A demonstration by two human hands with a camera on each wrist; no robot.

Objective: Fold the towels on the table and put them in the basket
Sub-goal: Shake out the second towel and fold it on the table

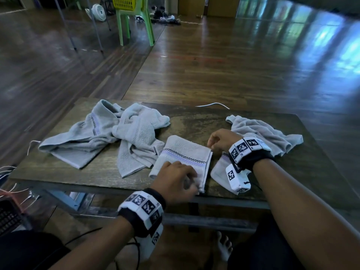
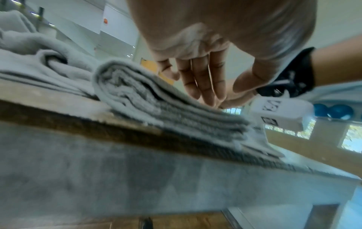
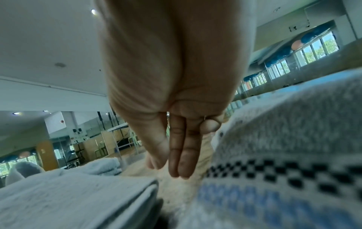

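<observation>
A folded grey towel with a checkered stripe lies near the table's front edge. My left hand rests on its near right part. In the left wrist view the hand has straight fingers touching the top layer of the towel's stacked folds. My right hand hovers at the towel's far right corner. Its straight fingers point down at the bare table between that towel and a second striped towel, holding nothing. This second towel lies under my right wrist.
Crumpled grey towels lie at the table's left and far right. The wooden table shows bare in the middle back. A yellow basket sits on a green chair far behind. A dark meshed basket stands at lower left among cables.
</observation>
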